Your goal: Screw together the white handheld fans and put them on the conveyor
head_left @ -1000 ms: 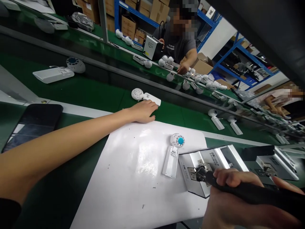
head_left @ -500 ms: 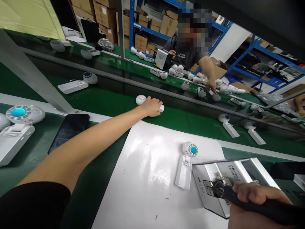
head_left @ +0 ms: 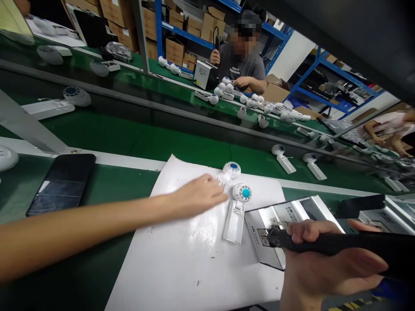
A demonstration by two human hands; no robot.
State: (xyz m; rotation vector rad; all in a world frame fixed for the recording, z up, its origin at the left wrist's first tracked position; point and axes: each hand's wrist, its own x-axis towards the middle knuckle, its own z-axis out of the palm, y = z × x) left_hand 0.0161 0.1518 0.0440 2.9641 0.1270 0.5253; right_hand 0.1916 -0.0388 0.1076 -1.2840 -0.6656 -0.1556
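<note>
My left hand (head_left: pixel 197 196) lies over the handle of a small white fan (head_left: pixel 231 170) on the white sheet (head_left: pixel 181 259), fingers closed on it; only the fan's round head shows past the fingertips. Right beside it lies a second white fan (head_left: pixel 238 203) with a blue centre, handle pointing toward me. My right hand (head_left: pixel 320 268) grips a black tool (head_left: pixel 340 246) whose tip rests at the metal screw dispenser box (head_left: pixel 285 224).
A black phone (head_left: pixel 63 183) lies left of the sheet. More fans (head_left: pixel 283 157) ride the green conveyor (head_left: pixel 129 134) behind. A person across the line works among several white fan parts (head_left: pixel 253 103). Shelves with cardboard boxes stand at the back.
My left hand pulled the fan from the conveyor back onto the white sheet, next to the blue-centred fan. The right hand and tool stayed at the metal box.
</note>
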